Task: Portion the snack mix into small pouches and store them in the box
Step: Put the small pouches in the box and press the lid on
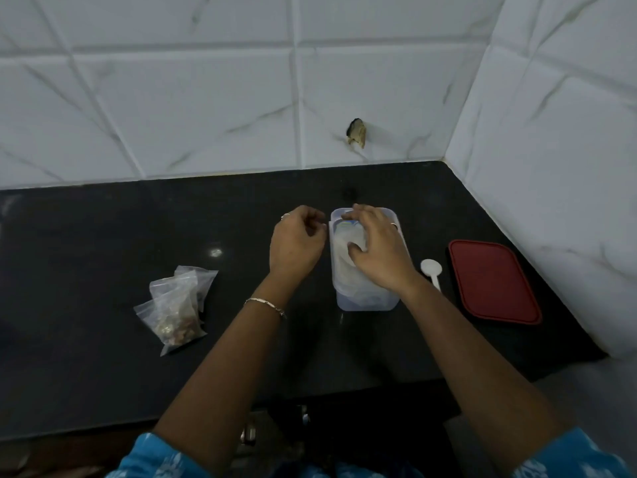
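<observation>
While the filled pouches [175,305] lie in a heap on the left, the left hand [296,244] sits just beside the box [365,303] with its fingers curled in. I cannot tell if it holds anything. The right hand [379,257] is spread wide over the box, fingers touching clear plastic [341,244] inside. Next come a white spoon [431,270] and a red lid [493,281]. All rest on a black counter [103,236] by white tile walls [206,98].

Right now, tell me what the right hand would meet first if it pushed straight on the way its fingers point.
The right hand would probably meet the clear plastic in the box first, then the box's far wall; depth is unclear.
</observation>
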`<state>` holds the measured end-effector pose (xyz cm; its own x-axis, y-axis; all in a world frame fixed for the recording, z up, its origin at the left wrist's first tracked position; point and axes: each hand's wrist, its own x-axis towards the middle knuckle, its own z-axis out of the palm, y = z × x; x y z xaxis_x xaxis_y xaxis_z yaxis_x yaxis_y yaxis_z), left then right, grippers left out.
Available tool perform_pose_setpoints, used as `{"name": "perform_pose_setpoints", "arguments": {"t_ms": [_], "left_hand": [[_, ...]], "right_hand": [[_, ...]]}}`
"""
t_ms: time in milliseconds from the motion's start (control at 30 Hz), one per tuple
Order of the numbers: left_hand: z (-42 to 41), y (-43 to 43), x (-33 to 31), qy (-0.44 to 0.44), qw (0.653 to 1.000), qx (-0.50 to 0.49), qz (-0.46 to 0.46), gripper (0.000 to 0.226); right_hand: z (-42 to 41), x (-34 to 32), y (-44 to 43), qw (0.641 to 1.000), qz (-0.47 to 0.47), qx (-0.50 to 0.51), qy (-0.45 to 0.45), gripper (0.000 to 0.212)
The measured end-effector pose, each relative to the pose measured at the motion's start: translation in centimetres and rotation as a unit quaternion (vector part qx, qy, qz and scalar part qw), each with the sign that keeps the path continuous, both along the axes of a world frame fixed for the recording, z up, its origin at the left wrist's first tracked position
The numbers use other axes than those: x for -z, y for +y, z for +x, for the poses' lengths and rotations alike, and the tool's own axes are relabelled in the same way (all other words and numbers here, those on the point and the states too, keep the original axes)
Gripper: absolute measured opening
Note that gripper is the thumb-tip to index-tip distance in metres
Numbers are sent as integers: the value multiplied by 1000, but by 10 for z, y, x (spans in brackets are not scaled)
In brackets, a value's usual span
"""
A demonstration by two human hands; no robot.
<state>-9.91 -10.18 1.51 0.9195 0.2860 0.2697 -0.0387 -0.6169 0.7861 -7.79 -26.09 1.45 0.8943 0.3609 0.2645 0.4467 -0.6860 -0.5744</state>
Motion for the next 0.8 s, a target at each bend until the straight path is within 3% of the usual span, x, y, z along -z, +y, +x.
{"name": "perform_pose_setpoints", "arguments": {"t_ms": [100,200,333,433,500,600,800], "left_hand": [[-27,28,0,-38,993,-80,-76,27],[-60,72,11,-55,973,-177,-134,31],[-105,126,34,-46,932,-341,-113,41],[-134,151,48,4,891,-423,-167,54],[-146,163,59,36,875,-415,-248,56],[-159,173,71,91,864,-333,-367,39],[-169,182,75,117,892,-269,-343,19]], "right_hand": [[-17,-2,40,996,73,-48,-26,43],[-34,2,87,991,55,-121,-9,43],[-50,21,141,974,22,-206,88,48],[-60,36,173,958,-7,-240,158,55],[-65,45,190,949,-24,-257,182,61],[-71,56,206,945,-28,-262,192,66],[-76,67,220,954,-1,-238,181,63]]}}
